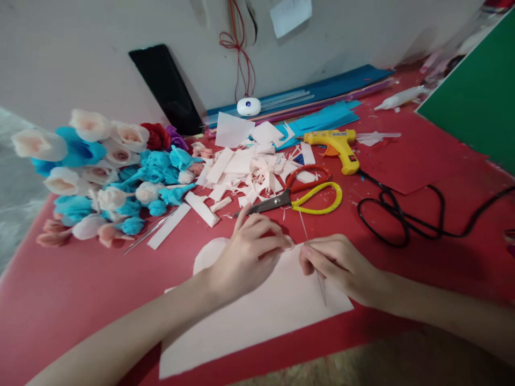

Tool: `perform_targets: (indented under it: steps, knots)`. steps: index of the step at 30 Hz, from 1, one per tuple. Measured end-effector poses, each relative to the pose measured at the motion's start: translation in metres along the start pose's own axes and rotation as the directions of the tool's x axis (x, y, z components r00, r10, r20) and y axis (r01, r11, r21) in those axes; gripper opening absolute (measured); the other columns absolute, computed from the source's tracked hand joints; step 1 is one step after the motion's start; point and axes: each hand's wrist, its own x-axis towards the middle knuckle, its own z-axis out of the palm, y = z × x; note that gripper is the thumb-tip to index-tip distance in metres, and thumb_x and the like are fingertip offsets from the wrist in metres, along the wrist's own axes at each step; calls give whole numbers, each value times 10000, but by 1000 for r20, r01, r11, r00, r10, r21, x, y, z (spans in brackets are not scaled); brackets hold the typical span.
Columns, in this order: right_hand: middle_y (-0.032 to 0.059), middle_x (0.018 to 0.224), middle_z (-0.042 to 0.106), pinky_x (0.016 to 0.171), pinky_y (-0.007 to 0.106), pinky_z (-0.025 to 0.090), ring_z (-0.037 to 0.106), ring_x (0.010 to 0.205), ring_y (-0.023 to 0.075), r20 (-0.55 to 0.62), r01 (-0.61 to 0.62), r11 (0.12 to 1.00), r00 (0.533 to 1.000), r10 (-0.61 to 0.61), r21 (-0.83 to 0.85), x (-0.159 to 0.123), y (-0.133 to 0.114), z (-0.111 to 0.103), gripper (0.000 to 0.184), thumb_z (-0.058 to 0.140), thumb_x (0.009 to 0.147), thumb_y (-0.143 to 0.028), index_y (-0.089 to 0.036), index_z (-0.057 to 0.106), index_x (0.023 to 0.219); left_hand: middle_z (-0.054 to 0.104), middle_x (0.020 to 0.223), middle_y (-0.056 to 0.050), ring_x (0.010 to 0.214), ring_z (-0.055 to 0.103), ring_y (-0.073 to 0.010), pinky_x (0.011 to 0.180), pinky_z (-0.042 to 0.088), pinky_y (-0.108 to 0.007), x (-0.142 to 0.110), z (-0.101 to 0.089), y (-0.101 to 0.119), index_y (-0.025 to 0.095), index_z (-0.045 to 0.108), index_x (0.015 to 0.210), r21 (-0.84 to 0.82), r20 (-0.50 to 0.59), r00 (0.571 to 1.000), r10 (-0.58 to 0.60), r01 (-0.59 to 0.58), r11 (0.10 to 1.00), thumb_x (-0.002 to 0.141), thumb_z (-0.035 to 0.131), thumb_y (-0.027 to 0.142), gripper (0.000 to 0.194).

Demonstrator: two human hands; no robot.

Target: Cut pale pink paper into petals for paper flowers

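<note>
My right hand (338, 262) pinches a thin, straight stick or wire (321, 287), which slants from near the scissors' handles down over the paper. Beside it, my left hand (255, 246) is closed, thumb and fingers together at a small pale scrap near its fingertips; I cannot make out its exact shape. Under both hands lies a large pale pink sheet of paper (241, 327). A rounded pale paper piece (209, 254) pokes out behind my left wrist. Just beyond the left fingers rest scissors (277, 201) with one red and one yellow handle loop.
Paper flowers (156, 166) in blue, cream and pink heap at the left. Pale paper scraps (241, 166) cover the back middle of the red table (92, 289). A yellow glue gun (336, 145) trails a looped black cord (402, 230). A dark phone (167, 88) leans on the wall.
</note>
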Motion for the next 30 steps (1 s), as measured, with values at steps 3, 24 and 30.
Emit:
perform_targets:
  steps: [3, 24, 30]
  knots:
    - [-43, 535, 463, 552, 182, 320, 439, 506, 55, 2, -2, 1000, 1000, 2, 3, 0, 0, 0, 350, 337, 905, -214, -154, 470, 587, 683, 844, 27, 870, 549, -146, 1009, 246, -442, -1, 0, 2, 238, 639, 825, -12, -3, 1000, 1, -1, 1000, 799, 517, 108, 180]
    - [-28, 671, 457, 628, 190, 402, 494, 618, 77, 197, 38, 977, 980, 4, -208, 0, -73, -15, 289, 277, 933, -205, -188, 554, 856, 688, 687, 31, 655, 636, -85, 621, 497, -147, 2, -58, 40, 216, 626, 761, -911, 93, 862, -498, 276, 306, 774, 626, 238, 26]
    - [-26, 742, 465, 633, 179, 418, 480, 657, 68, 268, -165, 986, 951, 154, 17, -6, -77, -15, 295, 256, 957, -312, -230, 536, 917, 718, 733, 54, 684, 653, -52, 628, 495, -74, -4, -68, 47, 240, 670, 778, -934, 57, 874, -482, 218, 284, 754, 650, 179, 69]
